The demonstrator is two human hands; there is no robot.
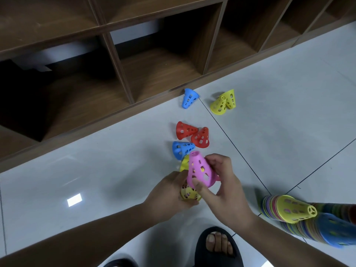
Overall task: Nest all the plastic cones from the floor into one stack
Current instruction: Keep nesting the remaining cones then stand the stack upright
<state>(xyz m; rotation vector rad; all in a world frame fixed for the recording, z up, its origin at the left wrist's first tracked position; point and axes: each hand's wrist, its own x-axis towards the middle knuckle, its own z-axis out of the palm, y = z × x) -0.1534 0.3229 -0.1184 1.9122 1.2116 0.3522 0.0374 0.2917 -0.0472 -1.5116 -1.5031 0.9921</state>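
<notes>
Left hand (pixel 169 191) curls round a yellow cone (pixel 189 193); right hand (pixel 225 182) pinches a pink cone (pixel 200 170) over it. Toward twelve o'clock: two red cones (pixel 185 130), two blue cones (pixel 182 150). One o'clock: yellow pair (pixel 219 105). Four o'clock: nested stack (pixel 294 209).

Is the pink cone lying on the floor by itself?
No, the right hand holds the pink cone over a yellow cone gripped by the left hand.

pink cone (pixel 200 170), yel. cone (pixel 189 193), 2 red cones (pixel 185 130), brown shelf (pixel 154 74), grey floor (pixel 289 93)
</notes>
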